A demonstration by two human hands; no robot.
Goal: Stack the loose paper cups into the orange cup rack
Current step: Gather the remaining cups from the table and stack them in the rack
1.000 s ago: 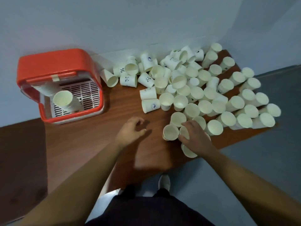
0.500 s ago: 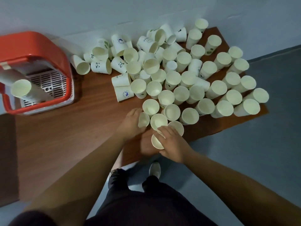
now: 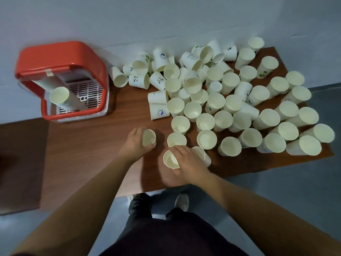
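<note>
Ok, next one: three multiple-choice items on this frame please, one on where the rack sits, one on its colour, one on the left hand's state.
1. Where does the cup rack stand? A. on the floor B. on the table, left of the loose cups C. amid the cup pile
2. What colour is the rack's frame? A. blue B. green C. orange
3. What is the left hand doing? A. gripping one paper cup B. lying flat on the table C. resting on the rack
Answers: B, it sits at the table's left end; C, lid and rim are orange; A, fingers curl round one cup.
</note>
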